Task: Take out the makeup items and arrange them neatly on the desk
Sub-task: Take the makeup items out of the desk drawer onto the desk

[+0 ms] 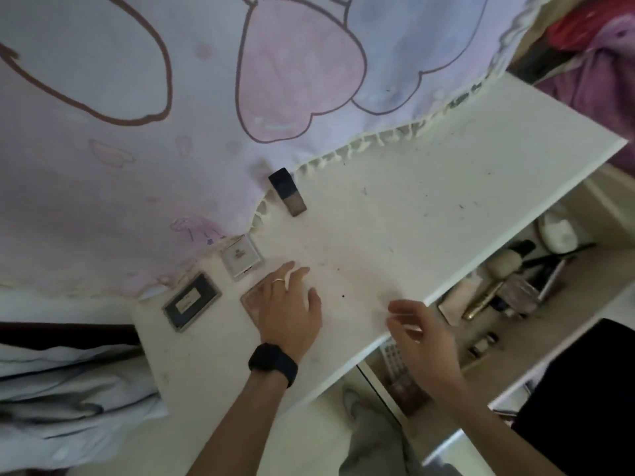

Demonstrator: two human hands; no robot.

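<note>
Right up close, the left hand [292, 307] lies flat with straight, spread fingers on a see-through pink case [252, 298]. It wears a ring [279, 280] and a black watch [273, 364]. The right hand [421, 333] is blurry. It hangs over the near edge of the white desk [412, 207] with loose fingers and nothing in it.

To the right, below the desk top, an open drawer [591, 283] holds a fluffy brush [503, 266], a gold tube [481, 304] and other small things.

Left of the pink case lies a dark gray palette [191, 301] with a white label. The words are too blurry to read. Its long side runs from near left to far right.

A little farther sits a white square compact [240, 257] with a small reddish mark that I cannot read.

Farther still, a foundation bottle [288, 192] lies flat. Its black cap points far and left, and its brown end points near and right.

Behind everything hangs a pale cloth [137, 183] with pink heart drawings and a fringe.
</note>
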